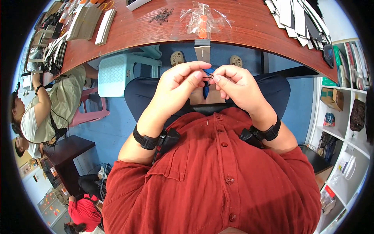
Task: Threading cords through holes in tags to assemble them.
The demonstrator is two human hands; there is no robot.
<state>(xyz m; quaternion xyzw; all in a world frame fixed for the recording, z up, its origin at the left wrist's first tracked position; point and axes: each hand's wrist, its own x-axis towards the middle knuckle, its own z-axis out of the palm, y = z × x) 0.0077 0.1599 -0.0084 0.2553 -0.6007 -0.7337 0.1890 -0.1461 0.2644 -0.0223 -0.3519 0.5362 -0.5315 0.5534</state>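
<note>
In front of my red shirt, over my lap, both hands are raised close together. A thin black cord stretches between their fingertips. One end is pinched between the thumb and fingers of my left hand. Thumb and forefinger of my right hand close on the other end. How the cord runs inside the fingers is hidden. Just beyond the hands, a grey block with a small pin sticks out from the table's front edge. Behind it, an orange-handled tool lies among crumpled clear plastic.
The red-brown table holds a tangle of black cords, card stacks at left and white and black strips at right. A pale green stool, a seated person and white shelves flank me.
</note>
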